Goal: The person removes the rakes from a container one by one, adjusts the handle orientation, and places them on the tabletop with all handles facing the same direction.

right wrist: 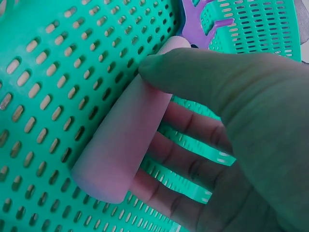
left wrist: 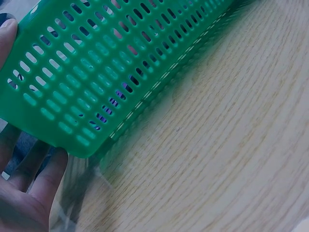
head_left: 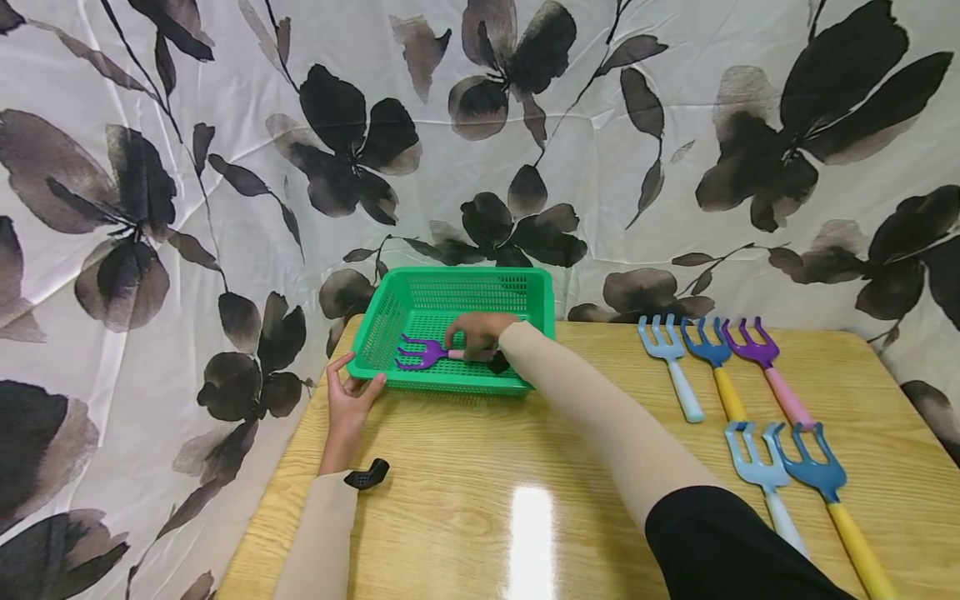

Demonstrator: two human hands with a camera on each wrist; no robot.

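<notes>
A green perforated plastic basket [head_left: 442, 381] stands at the back of the table. Inside it lies a hand fork with purple tines [head_left: 426, 354] and a pink handle [right wrist: 128, 130]. My right hand [head_left: 480, 332] reaches into the basket and holds that handle, thumb across the top and fingers along the far side in the right wrist view. The handle's end lies close to the basket wall. My left hand [head_left: 349, 408] grips the basket's near left corner, thumb and fingers at the rim; the left wrist view shows fingers [left wrist: 50, 174] below the rim.
On the right of the wooden table [head_left: 450, 500] lie several more hand forks: light blue ones [head_left: 663, 342], blue ones with yellow handles [head_left: 821, 471], and a purple one with a pink handle [head_left: 761, 350]. A floral cloth [head_left: 255, 217] hangs behind the table and along its left.
</notes>
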